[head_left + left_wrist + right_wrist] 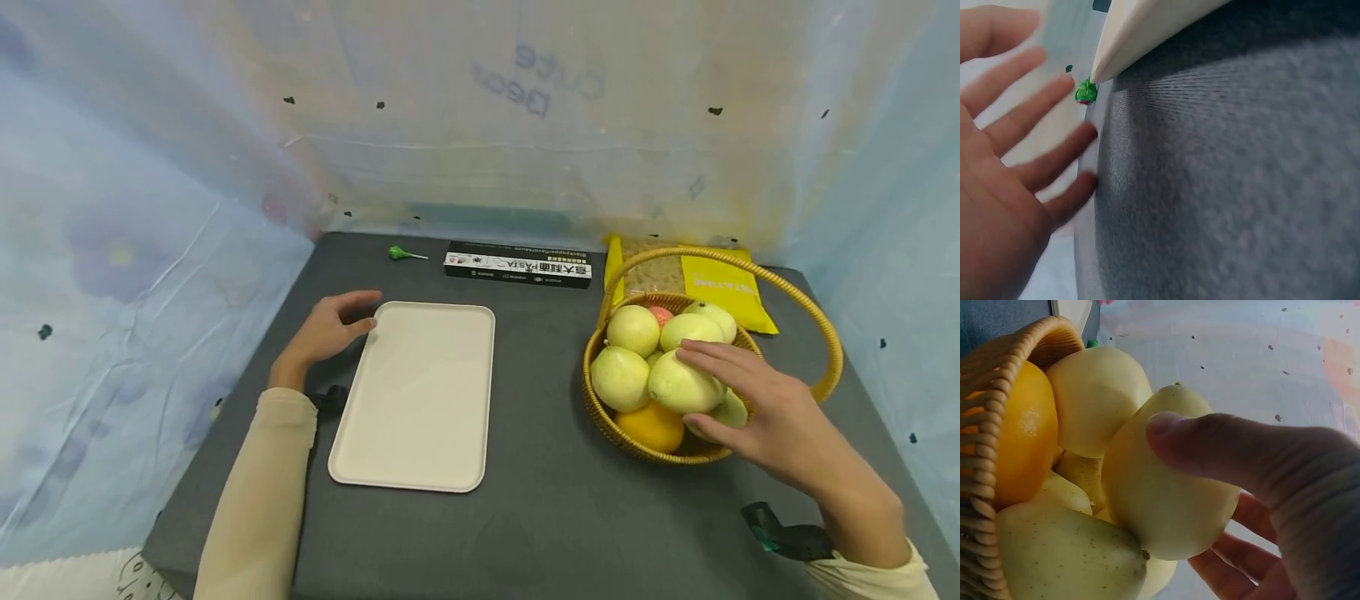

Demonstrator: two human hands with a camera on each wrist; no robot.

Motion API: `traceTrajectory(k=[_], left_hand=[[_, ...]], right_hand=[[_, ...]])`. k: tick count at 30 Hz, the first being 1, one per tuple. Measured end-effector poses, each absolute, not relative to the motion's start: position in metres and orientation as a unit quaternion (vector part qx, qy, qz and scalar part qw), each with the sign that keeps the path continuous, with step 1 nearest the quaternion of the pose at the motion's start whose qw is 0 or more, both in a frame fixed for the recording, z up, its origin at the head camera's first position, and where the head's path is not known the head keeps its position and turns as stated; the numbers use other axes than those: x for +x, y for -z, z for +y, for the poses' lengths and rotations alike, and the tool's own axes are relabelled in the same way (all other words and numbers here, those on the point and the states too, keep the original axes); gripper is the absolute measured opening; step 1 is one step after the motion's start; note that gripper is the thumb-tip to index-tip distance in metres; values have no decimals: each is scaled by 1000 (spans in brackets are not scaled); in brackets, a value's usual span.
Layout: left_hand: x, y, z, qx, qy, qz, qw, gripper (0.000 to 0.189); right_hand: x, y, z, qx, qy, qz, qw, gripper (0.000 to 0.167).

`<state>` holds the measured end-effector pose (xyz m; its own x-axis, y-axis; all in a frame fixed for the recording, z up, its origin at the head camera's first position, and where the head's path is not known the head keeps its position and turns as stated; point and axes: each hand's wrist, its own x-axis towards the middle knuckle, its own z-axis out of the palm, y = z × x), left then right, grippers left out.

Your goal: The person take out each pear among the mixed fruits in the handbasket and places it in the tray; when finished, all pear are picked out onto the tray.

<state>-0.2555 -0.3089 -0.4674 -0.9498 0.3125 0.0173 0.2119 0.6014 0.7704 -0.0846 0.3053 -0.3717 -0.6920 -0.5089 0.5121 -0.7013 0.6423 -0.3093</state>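
Observation:
My right hand [738, 387] reaches into a wicker basket [600, 410] at the right and grips a pale yellow-green pear [675, 385] lying on top of the pile. In the right wrist view its thumb [1222, 450] presses on that pear [1166, 494], with the fingers curled under it. Several more pears and an orange [651, 427] fill the basket. My left hand [333, 329] rests on the dark table with its fingers relaxed, holding nothing, just left of the far left corner of a bare cream tray [420, 400].
A black pasta box [517, 265], a small green-headed object [397, 252] and a yellow packet [723, 287] lie along the table's back edge. The basket's tall handle [813, 315] arches over the fruit. Pale plastic sheeting walls in the table on three sides.

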Motion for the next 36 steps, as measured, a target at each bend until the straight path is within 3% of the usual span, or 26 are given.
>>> traceTrajectory(k=[9,16,27,36], left_hand=[[-257,471,-307,178,-313,928,97,54],[-255,474,-308,178,-292,935,97,53],[-259,471,-304,178,-279,939,99,58],[-255,468,-312,141,-279,939,146,65]], right_hand=[[-82,375,304,318,-257,-893,187,74],[-78,367,296,283,-309,-892,171,98],[-94,357,257,305,-431,-830,180,97],[-118,352,206,313,-561,-755,129,84]])
